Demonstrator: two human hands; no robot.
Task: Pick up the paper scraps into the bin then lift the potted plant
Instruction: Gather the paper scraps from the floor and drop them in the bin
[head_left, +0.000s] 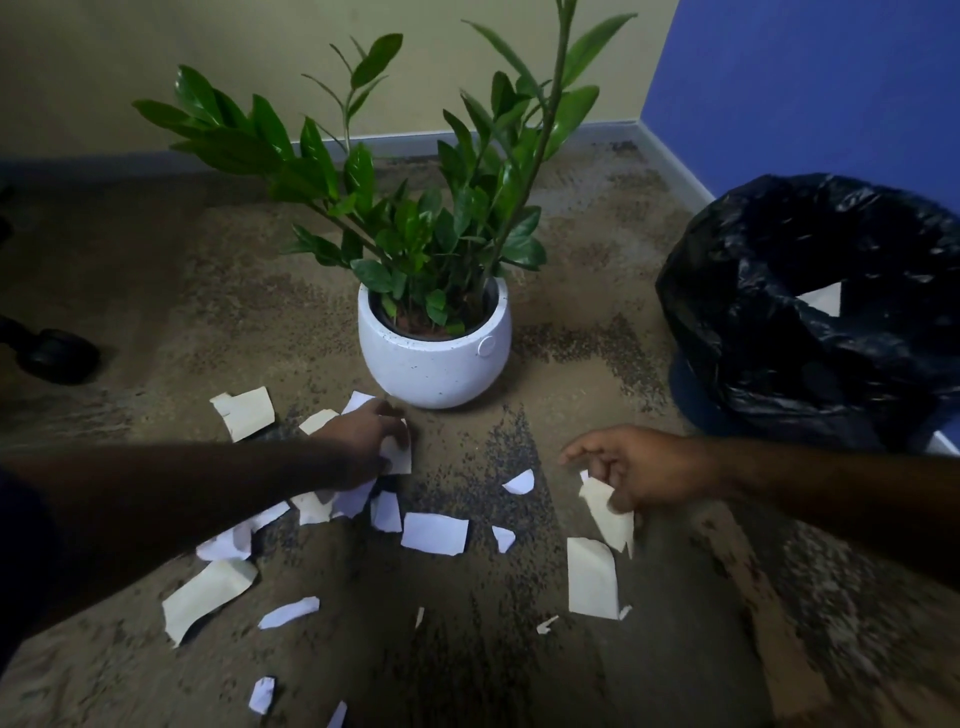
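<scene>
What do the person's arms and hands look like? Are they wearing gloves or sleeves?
No gloves. The left hand and right hand are both bare, and so are the forearms, with no sleeves over them. I see no watch, rings or bracelets, though the picture is dim. Each grip is just plain fingers and a thumb.

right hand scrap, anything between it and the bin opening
Nothing visible does. The right hand pinches a cream scrap just above the carpet, and the bin, lined with a black bag, stands behind it on the right. Only bare carpet lies between them.
</scene>
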